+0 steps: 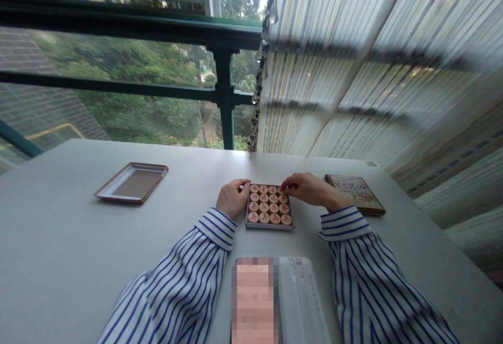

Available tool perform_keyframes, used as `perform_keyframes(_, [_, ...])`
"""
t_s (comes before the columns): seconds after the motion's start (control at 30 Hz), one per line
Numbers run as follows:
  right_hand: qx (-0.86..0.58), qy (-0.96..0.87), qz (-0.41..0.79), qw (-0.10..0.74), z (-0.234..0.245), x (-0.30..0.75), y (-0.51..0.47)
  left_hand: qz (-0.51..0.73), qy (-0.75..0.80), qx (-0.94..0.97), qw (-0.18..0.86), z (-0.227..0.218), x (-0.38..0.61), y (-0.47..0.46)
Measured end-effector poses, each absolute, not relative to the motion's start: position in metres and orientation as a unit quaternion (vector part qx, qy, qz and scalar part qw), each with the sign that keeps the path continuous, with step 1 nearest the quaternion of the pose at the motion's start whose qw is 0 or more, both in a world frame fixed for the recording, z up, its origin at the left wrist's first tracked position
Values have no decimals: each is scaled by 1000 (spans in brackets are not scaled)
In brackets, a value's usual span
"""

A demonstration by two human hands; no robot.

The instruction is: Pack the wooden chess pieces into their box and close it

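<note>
Head view, nearest first: a white ribbed plastic case lies on the pale grey table between two blue-and-white striped sleeves, beside a blurred patch that cannot be read. Just beyond it sits the small square box of round wooden discs with red markings, in the middle of the table directly ahead of the person. The discs fill it in neat rows, four across and four deep as far as can be seen (the far right corner is covered by fingers), so the packing of this layer looks complete or all but complete.

The left hand rests against the box's left edge, fingers curled loosely, gripping nothing that shows. The right hand reaches over the far right corner, fingertips drawn together on a disc there; whether it is pinched or merely pressed flat cannot be told.

What seems left: the box is uncovered. A flat brown decorated lid-like board lies just right of the right hand, and a shallow brown-rimmed rectangular tray sits well apart at far left, empty. Beyond are a green railing and striped blinds.
</note>
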State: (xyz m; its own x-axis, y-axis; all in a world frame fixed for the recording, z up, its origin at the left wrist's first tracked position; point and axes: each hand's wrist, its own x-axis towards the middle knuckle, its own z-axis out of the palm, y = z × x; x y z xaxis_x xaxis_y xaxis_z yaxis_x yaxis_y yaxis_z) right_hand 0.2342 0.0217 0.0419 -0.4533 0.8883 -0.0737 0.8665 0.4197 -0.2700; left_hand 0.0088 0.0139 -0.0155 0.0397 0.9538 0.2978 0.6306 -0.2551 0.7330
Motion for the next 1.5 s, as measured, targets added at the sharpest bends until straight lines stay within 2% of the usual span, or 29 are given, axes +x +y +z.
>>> perform_keyframes(0.27, [-507, -853, 46, 115, 40, 224, 18, 378, 584, 687, 211, -12, 10, 13])
perform_keyframes(0.93, [-509, -857, 48, 63, 41, 209, 14, 380, 582, 690, 201, -15, 9, 14])
perform_keyframes(1.27, [-514, -853, 37, 82, 41, 216, 16, 378, 582, 690, 205, -14, 10, 13])
perform_keyframes(1.5, [-561, -826, 43, 35, 43, 230, 19, 377, 581, 692, 204, -16, 9, 15])
